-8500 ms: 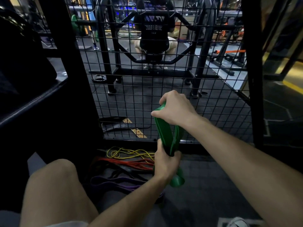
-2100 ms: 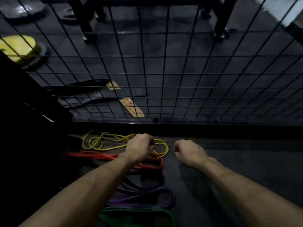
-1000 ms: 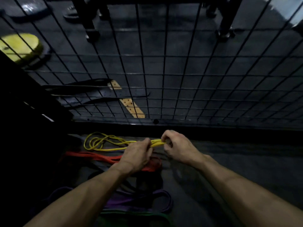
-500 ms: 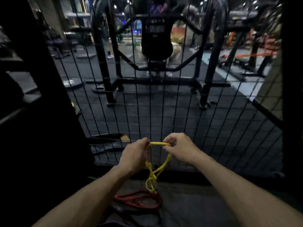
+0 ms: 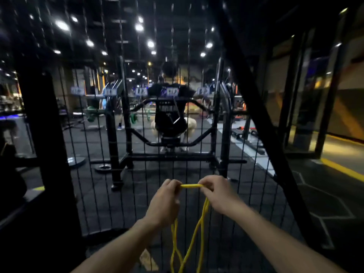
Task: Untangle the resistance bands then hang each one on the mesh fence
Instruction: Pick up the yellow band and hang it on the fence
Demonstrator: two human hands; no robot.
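Note:
A thin yellow resistance band (image 5: 192, 186) is stretched in a short span between my two hands, just in front of the black mesh fence (image 5: 94, 174). My left hand (image 5: 163, 201) pinches one end of the span and my right hand (image 5: 216, 194) pinches the other. Below my hands the rest of the yellow band hangs down in crossed, twisted loops that run out of the frame's bottom. The other bands are out of view.
A thick black post (image 5: 45, 154) stands left of the mesh and a slanted black beam (image 5: 262, 125) crosses on the right. Behind the fence a person (image 5: 170, 113) sits in a black gym rack. A yellow floor line (image 5: 342, 170) runs at far right.
Both hands have lifted the yellow band off the floor pile and raised it in front of the mesh. My view has tilted up, so the red, purple and green bands have dropped out of sight.

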